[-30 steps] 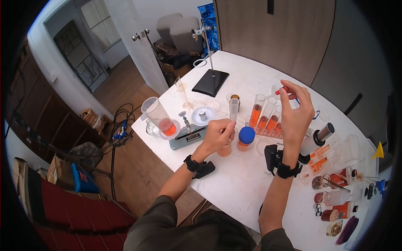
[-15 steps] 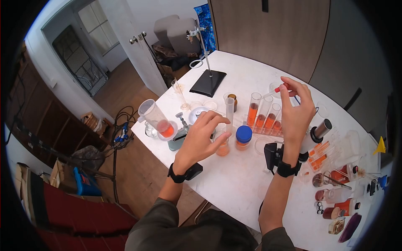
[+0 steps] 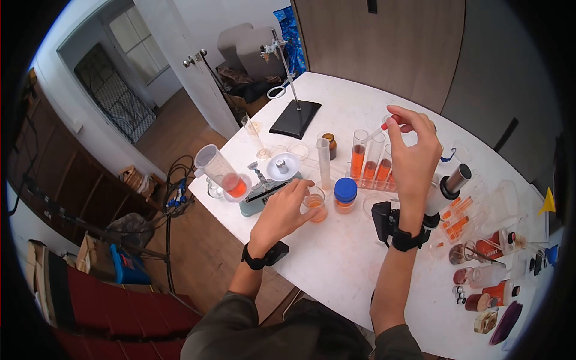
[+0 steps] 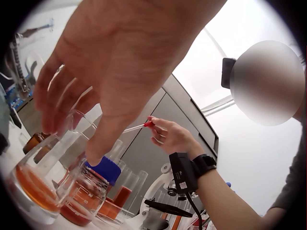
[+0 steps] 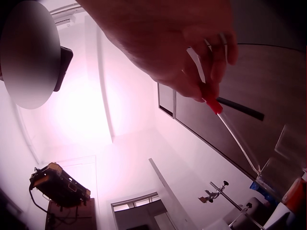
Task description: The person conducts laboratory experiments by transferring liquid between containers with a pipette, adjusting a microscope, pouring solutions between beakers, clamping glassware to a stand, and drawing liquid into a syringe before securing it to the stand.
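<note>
My left hand (image 3: 281,211) is at a glass beaker (image 3: 316,211) of orange liquid, its thumb and fingers spread about the rim. Just behind stands a clear measuring cylinder (image 3: 324,165), upright. A blue-capped jar (image 3: 345,195) of orange liquid is to the right of the beaker. Raised over the back of the table, my right hand (image 3: 417,147) pinches a dropper by its red bulb (image 5: 212,103). The dropper's glass tube (image 5: 239,140) slants down toward test tubes (image 3: 358,157) of orange liquid in a clear rack.
A balance (image 3: 255,206) at left carries a plastic jug (image 3: 223,174) with red liquid. Behind it is a ring stand (image 3: 295,117). A brown bottle (image 3: 329,146) stands behind the cylinder. At right are a microscope (image 3: 447,191), a second tube rack and several bottles.
My left hand let go of the measuring cylinder, spread its fingers and moved down to the beaker. My right hand keeps the dropper raised, shifting slightly left in the head view.
</note>
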Available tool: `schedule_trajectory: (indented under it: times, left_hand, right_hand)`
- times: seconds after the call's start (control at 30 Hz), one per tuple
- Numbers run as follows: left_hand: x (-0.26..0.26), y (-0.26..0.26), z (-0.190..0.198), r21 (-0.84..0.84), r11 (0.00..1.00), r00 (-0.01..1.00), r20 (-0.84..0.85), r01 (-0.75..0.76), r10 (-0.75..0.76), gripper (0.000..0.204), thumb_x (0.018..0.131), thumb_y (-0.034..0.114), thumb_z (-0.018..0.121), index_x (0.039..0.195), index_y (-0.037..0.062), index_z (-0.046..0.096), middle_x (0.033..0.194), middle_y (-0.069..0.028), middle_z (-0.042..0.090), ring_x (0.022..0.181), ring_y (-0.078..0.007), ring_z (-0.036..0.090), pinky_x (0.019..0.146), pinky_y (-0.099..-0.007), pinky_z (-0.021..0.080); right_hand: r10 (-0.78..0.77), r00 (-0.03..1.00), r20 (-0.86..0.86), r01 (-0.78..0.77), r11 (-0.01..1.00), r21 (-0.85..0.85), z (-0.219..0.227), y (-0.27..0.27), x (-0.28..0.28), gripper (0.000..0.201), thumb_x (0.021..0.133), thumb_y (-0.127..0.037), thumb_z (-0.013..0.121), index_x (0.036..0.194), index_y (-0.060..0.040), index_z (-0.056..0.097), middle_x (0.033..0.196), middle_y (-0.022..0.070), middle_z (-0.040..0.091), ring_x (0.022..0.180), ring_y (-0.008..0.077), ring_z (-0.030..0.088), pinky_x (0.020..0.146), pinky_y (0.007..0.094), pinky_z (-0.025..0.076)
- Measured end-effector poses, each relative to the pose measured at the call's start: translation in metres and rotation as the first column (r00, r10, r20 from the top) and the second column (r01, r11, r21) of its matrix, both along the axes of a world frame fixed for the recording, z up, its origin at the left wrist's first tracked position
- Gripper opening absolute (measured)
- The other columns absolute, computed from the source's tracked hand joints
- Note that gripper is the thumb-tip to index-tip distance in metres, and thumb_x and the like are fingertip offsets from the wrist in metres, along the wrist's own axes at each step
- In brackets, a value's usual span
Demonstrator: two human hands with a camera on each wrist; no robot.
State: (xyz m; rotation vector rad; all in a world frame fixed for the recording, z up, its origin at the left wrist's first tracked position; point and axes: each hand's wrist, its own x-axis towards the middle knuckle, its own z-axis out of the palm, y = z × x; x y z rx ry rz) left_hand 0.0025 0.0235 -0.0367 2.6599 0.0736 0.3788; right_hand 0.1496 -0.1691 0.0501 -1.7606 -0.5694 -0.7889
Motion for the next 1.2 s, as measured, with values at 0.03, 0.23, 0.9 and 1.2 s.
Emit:
schedule_trajectory:
  times: [0.03,0.23,0.9,1.2]
  left_hand:
    - [0.000,-0.002,0.000,-0.045,0.999,1.000,0.000,-0.003,0.003,0.049,0.084,0.026,0.078,0.123,0.0022,0.059,0.105,-0.0129,0.065,0.096,-0.0286,0.067,0.087,-0.0405,0.054]
    - [0.003,-0.006,-0.001,-0.041,0.999,0.999,-0.015,-0.035,0.035,0.047,0.084,0.022,0.076,0.123,0.0028,0.057,0.105,-0.0139,0.064,0.095,-0.0277,0.067,0.085,-0.0400,0.054]
    - [-0.037,-0.017,0.019,-0.092,0.985,0.934,0.316,-0.143,0.165,0.056,0.083,0.005,0.075,0.135,0.0050,0.056,0.117,-0.0120,0.063,0.103,-0.0245,0.066,0.080,-0.0362,0.052]
    - [-0.069,0.036,-0.022,-0.404,0.773,0.462,0.632,-0.489,0.622,0.033,0.085,0.003,0.071,0.117,0.0017,0.061,0.112,-0.0105,0.060,0.100,-0.0255,0.058,0.078,-0.0343,0.048]
  right_hand:
    - [-0.005,1.000,-0.005,0.005,1.000,-0.003,0.000,0.000,0.000,0.018,0.087,-0.004,0.071,0.104,-0.0072,0.077,0.089,0.0060,0.069,0.083,0.0181,0.061,0.077,0.0331,0.050]
    - [-0.006,1.000,-0.008,0.006,1.000,-0.007,0.001,-0.003,-0.001,0.018,0.088,-0.005,0.071,0.105,-0.0075,0.077,0.090,0.0062,0.069,0.084,0.0188,0.061,0.078,0.0332,0.051]
    - [-0.019,0.998,-0.061,0.017,0.999,-0.039,0.001,-0.007,-0.001,0.019,0.091,-0.009,0.070,0.109,-0.0087,0.077,0.099,0.0054,0.072,0.085,0.0151,0.064,0.081,0.0302,0.050]
    - [-0.012,0.999,-0.039,0.012,1.000,-0.011,0.003,-0.004,-0.005,0.017,0.090,-0.006,0.070,0.105,-0.0073,0.077,0.091,0.0066,0.070,0.084,0.0176,0.062,0.078,0.0327,0.051]
